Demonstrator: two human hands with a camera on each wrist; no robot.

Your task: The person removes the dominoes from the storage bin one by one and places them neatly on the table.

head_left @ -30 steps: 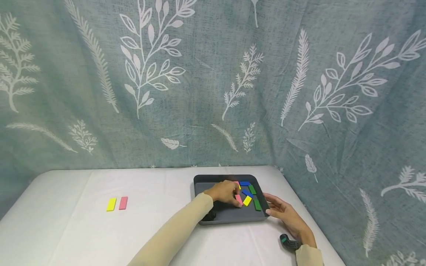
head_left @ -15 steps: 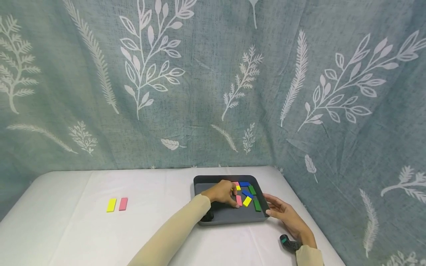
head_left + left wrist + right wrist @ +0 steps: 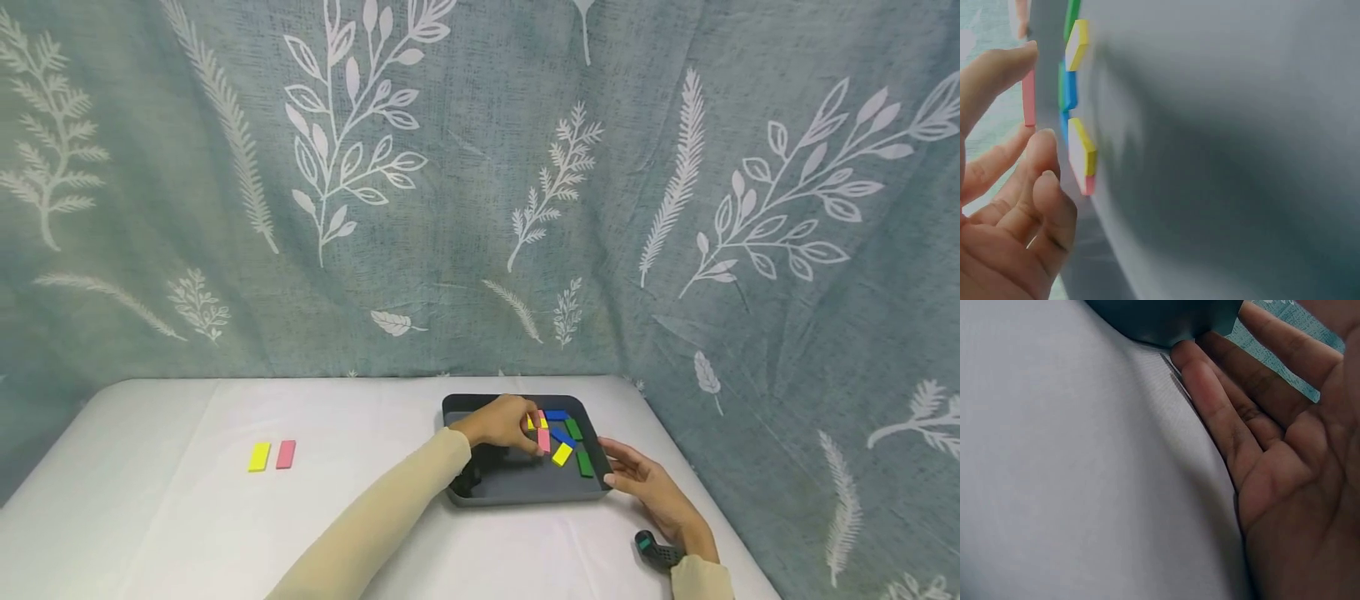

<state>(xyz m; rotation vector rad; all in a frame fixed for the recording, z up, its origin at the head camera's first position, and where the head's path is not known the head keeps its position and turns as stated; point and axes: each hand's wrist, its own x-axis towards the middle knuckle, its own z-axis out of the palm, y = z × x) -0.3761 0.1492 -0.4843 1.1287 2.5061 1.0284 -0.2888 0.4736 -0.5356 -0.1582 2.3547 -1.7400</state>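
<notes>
The pink block (image 3: 543, 441) is held above the floor of the tray (image 3: 536, 497), right of its middle, pinched between the thumb and a finger of the left hand (image 3: 501, 421). In the tray's right half lie two green blocks, two blue ones, a yellow one, and a yellow-and-pink cluster partly covered by fingers. The right hand (image 3: 643, 485), fingers loosely extended, touches the tray's right rim, though how firmly is hard to tell. Well left of the tray, a yellow block (image 3: 259, 457) and a second pink one (image 3: 286, 454) lie on the white cloth (image 3: 165, 508).

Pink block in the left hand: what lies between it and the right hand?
A yellow block, then a green block, then the tray's right wall, in the head view.
</notes>
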